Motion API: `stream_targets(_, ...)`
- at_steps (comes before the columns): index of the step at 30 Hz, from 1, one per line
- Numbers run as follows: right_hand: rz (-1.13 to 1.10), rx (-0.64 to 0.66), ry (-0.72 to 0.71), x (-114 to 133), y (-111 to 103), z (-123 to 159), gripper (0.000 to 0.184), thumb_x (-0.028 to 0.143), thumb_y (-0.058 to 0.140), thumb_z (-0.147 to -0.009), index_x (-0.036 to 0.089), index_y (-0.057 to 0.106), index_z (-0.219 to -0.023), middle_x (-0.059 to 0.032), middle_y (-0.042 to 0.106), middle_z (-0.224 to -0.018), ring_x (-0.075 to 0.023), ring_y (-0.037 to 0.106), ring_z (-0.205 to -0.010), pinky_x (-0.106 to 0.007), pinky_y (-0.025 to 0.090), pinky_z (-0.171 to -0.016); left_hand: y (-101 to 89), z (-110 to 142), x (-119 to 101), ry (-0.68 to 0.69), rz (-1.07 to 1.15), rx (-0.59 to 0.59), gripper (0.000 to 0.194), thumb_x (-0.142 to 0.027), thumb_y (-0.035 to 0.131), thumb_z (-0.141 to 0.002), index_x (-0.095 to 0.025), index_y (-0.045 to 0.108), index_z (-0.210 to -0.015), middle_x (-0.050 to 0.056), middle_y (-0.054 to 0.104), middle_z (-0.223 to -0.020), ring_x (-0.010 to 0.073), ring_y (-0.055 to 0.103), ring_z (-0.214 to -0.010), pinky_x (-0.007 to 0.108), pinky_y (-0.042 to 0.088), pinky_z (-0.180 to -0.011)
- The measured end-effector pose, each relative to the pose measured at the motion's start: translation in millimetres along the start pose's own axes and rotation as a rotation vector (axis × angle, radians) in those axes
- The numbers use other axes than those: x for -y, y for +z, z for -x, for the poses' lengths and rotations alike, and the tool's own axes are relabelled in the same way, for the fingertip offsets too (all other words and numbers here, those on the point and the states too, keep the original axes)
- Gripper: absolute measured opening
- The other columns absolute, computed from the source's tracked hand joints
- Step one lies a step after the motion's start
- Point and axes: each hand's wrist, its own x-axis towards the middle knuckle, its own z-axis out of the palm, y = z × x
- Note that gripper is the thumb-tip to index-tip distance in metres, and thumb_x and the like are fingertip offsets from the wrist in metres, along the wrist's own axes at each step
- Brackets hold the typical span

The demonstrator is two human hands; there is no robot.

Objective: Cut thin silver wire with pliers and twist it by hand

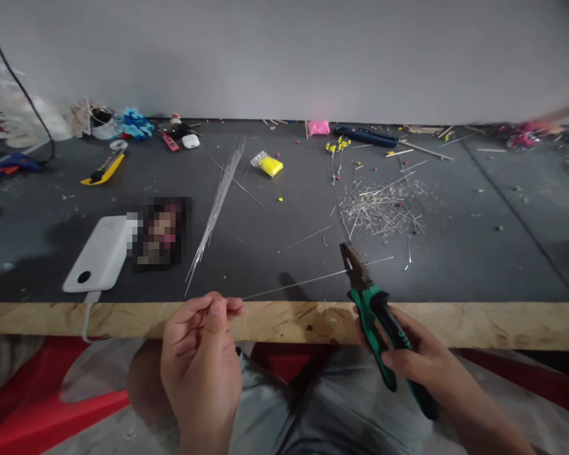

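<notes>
My left hand (201,354) pinches the near end of a long thin wire (294,282) at the table's front edge. The wire runs right and slightly away, into the jaws of green-and-black pliers (374,309). My right hand (417,360) grips the pliers' handles below the table edge. The jaws sit on the wire near its far part. A bundle of long straight wires (218,202) lies on the dark table (455,265) ahead of my left hand. A heap of short cut wire pieces (384,212) lies beyond the pliers.
A white power bank (99,253) and a phone lie at the left. Behind are a yellow utility knife (105,169), a yellow clay packet (270,165), a pink lump (318,127), blue pliers (365,135), wooden sticks and a glue gun (9,165). A red stool (42,404) stands below.
</notes>
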Motion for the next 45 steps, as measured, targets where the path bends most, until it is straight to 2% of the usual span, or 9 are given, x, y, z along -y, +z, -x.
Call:
stream_targets(2, -0.005, 0.011, 0.007, 6.3, 3.6, -1.1, 0.038, 0.026, 0.068, -0.070, 0.023, 0.071, -0.108, -0.0066, 0.071, -0.093, -0.0219, 0.064, -0.077, -0.033, 0.053, -0.070, 0.1, 1.7, 0.3, 0.009, -0.007, 0.007, 0.013, -0.013, 0.070, -0.078, -0.019, 0.067, -0.088, -0.003, 0.068, -0.083, 0.0097, 0.068, -0.071, 0.023, 0.057, -0.073)
stream_targets(6, -0.006, -0.006, 0.034, 12.1, 8.7, -1.1, 0.038, 0.023, 0.065, -0.073, 0.023, 0.068, -0.111, -0.0052, 0.069, -0.092, -0.0205, 0.062, -0.080, -0.032, 0.051, -0.072, -0.8, 5.7, 0.2, 0.017, 0.043, 0.010, 0.013, -0.019, 0.070, -0.081, -0.021, 0.067, -0.094, -0.003, 0.069, -0.082, 0.0107, 0.068, -0.072, 0.024, 0.058, -0.074)
stream_targets(11, 0.010, 0.037, 0.041, 5.8, 8.9, 0.1, 0.038, 0.024, 0.066, -0.073, 0.022, 0.068, -0.111, -0.0060, 0.069, -0.096, -0.0211, 0.062, -0.082, -0.032, 0.051, -0.072, 0.8, 12.7, 4.5, -0.015, 0.178, 0.106, 0.044, -0.029, 0.075, -0.077, -0.029, 0.061, -0.118, 0.002, 0.072, -0.101, 0.0162, 0.070, -0.088, 0.030, 0.059, -0.081)
stream_targets(18, 0.082, 0.062, 0.025, 13.3, 16.2, 2.0, 0.036, 0.020, 0.062, -0.072, 0.021, 0.068, -0.108, -0.0050, 0.068, -0.092, -0.0218, 0.062, -0.083, -0.032, 0.051, -0.074, 16.8, 29.9, 17.6, -0.316, 0.092, 0.311, 0.019, -0.027, 0.074, -0.078, -0.026, 0.071, -0.096, 0.001, 0.074, -0.086, 0.0136, 0.071, -0.078, 0.027, 0.060, -0.077)
stream_targets(21, 0.110, 0.081, 0.040, 16.1, 17.5, 3.2, 0.038, 0.019, 0.062, -0.071, 0.022, 0.068, -0.108, -0.0045, 0.067, -0.093, -0.0221, 0.061, -0.086, -0.032, 0.050, -0.076, 23.2, 34.1, 21.8, -0.371, 0.089, 0.351, 0.011, -0.028, 0.073, -0.079, -0.023, 0.072, -0.090, 0.001, 0.074, -0.081, 0.0133, 0.071, -0.075, 0.026, 0.059, -0.077)
stream_targets(27, 0.087, 0.075, 0.090, 19.0, 21.5, 8.3, 0.032, 0.019, 0.062, -0.071, 0.019, 0.068, -0.102, -0.0050, 0.066, -0.090, -0.0210, 0.059, -0.081, -0.032, 0.048, -0.073, 32.5, 34.5, 26.8, -0.405, 0.037, 0.454, 0.011, -0.030, 0.068, -0.085, -0.024, 0.075, -0.091, 0.002, 0.076, -0.085, 0.0112, 0.070, -0.079, 0.020, 0.057, -0.076)
stream_targets(36, 0.027, 0.113, 0.085, 24.3, 24.3, 12.4, 0.033, 0.017, 0.061, -0.069, 0.023, 0.067, -0.101, -0.0032, 0.067, -0.095, -0.0230, 0.058, -0.093, -0.033, 0.046, -0.081, 40.2, 40.5, 27.1, -0.451, 0.030, 0.419, 0.015, -0.035, 0.069, -0.083, -0.025, 0.076, -0.091, 0.003, 0.077, -0.091, 0.0139, 0.072, -0.081, 0.021, 0.058, -0.075)
stream_targets(42, 0.101, 0.095, 0.101, 27.3, 29.3, 9.5, 0.021, 0.018, 0.058, -0.068, 0.020, 0.064, -0.088, -0.0041, 0.065, -0.089, -0.0216, 0.058, -0.085, -0.032, 0.045, -0.073, 39.2, 46.3, 34.1, -0.507, 0.061, 0.378, 0.019, -0.034, 0.068, -0.084, -0.021, 0.075, -0.095, 0.006, 0.077, -0.093, 0.0173, 0.072, -0.086, 0.027, 0.057, -0.082)
stream_targets(45, 0.138, 0.078, 0.117, 28.8, 32.1, 7.7, 0.022, 0.016, 0.057, -0.067, 0.020, 0.062, -0.088, -0.0031, 0.064, -0.086, -0.0207, 0.057, -0.082, -0.032, 0.046, -0.074, 40.8, 49.4, 36.0, -0.539, 0.127, 0.383, 0.019, -0.033, 0.066, -0.085, -0.020, 0.075, -0.096, 0.006, 0.076, -0.097, 0.0177, 0.072, -0.089, 0.029, 0.056, -0.086)
